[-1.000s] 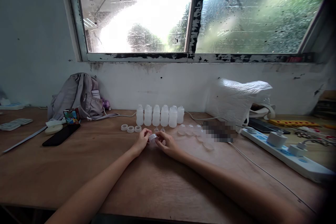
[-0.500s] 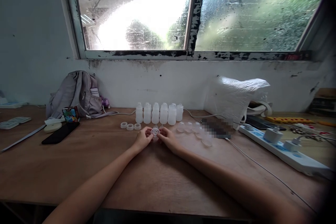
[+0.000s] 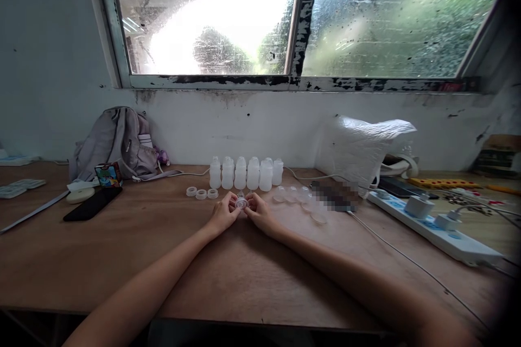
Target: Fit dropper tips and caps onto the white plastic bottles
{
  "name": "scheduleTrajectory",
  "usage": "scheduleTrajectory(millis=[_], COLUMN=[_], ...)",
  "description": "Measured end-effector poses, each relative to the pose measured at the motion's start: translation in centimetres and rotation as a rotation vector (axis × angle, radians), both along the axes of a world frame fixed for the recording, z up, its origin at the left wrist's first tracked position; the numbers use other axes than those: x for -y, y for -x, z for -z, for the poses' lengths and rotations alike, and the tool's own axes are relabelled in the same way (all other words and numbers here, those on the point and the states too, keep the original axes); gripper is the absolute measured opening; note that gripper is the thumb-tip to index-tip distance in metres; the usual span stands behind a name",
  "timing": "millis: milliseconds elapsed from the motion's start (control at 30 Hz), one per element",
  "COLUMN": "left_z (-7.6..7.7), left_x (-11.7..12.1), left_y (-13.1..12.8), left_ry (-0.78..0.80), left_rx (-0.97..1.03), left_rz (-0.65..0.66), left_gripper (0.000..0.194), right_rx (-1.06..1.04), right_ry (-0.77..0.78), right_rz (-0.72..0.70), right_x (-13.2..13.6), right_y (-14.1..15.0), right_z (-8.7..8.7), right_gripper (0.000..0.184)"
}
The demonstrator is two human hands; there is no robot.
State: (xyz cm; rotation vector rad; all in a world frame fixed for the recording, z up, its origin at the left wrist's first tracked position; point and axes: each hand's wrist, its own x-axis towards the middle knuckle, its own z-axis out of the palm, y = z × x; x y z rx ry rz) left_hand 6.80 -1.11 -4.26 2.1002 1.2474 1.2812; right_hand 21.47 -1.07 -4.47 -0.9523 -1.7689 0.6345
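Clear round part [image 3: 241,204]: where does it sit?

Between the two hands, over the middle of the surface [image 3: 244,276], near side of the white bottles [image 3: 240,174]. Whether it touches the wood: cannot tell.

State of each grip?

Left hand [image 3: 225,211]: thumb and fingers pinched on the left edge. Right hand [image 3: 260,213]: same, on the right edge. Both grips loaded, one part shared.

Which hand is nearer to it?

Neither. Both are in contact, from opposite sides, so the part lies right of the left grip and left of the right grip.

Long axis?

None evident; outline roundish. Exact tilt unclear at this size, and fingers cover both edges.

Key relation, then?

Part centred between opposed fingertips. Six bottles stand upright in a row just beyond, on the far side. Three white rings [image 3: 201,194] lie left, nearer the left hand; clear caps [image 3: 319,218] lie right, nearer the right hand. Rings and caps: neither hand touches them.
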Motion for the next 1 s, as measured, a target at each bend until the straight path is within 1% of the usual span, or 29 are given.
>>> scheduleTrajectory(millis=[200,367,500,600,700,833,1000], left_z=[-0.12,-0.17,-0.14,-0.17,-0.15,0.10,0.22], left_x=[0.23,0.30,0.16,0.14,0.18,0.04,-0.11], left_y=[-0.38,-0.61,-0.55,-0.44,-0.39,-0.42,-0.41], left_ry=[-0.003,-0.011,0.009,0.051,0.060,0.083,0.094], left_rx=[-0.029,-0.027,0.019,0.073,0.101,0.109,0.133], left_rz=[-0.046,-0.047,-0.044,-0.031,-0.010,0.021,0.048], left_gripper=[0.014,0.013,0.013,0.016,0.018,0.016,0.016], right_rx=[0.052,0.075,0.068,0.059,0.065,0.056,0.051], right_ry=[-0.034,-0.044,-0.031,-0.008,0.012,0.023,0.018], right_rz=[0.049,0.091,0.079,0.046,0.046,0.042,0.055], right_x=[0.19,0.11,0.16,0.18,0.14,0.22,0.62], right_y=[0.05,-0.09,-0.10,-0.08,-0.10,-0.07,0.06], right_z=[-0.18,-0.06,-0.11,-0.11,-0.03,-0.10,-0.60], right_gripper=[0.012,0.011,0.014,0.018,0.017,0.017,0.018])
